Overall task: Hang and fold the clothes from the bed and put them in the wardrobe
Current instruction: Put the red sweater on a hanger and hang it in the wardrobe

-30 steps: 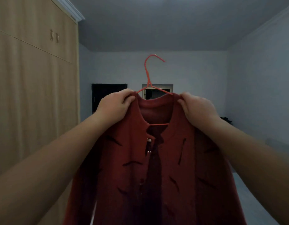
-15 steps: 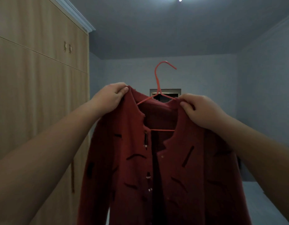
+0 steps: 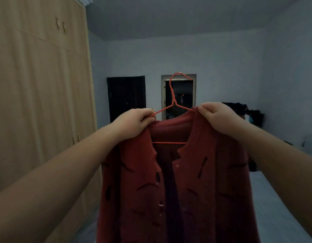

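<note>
While the red cardigan (image 3: pixel 183 181) hangs open-fronted on a red wire hanger (image 3: pixel 172 102) in mid-air beside the closed wardrobe (image 3: pixel 37 102), the left hand (image 3: pixel 134 122) and right hand (image 3: pixel 220 118) each pinch a shoulder of it.

Person's body, head view: left forearm (image 3: pixel 64 174), entering at 8 o'clock, and right forearm (image 3: pixel 281 160), entering at 4 o'clock, both uncovered from frame edge to wrist, smooth, broad toward the camera; left grip (image 3: pixel 134 122) and right grip (image 3: pixel 221 118) bare, with rounded knuckles and short, thick fingers (image 3: pixel 207 109); dim light hides finer detail
</note>
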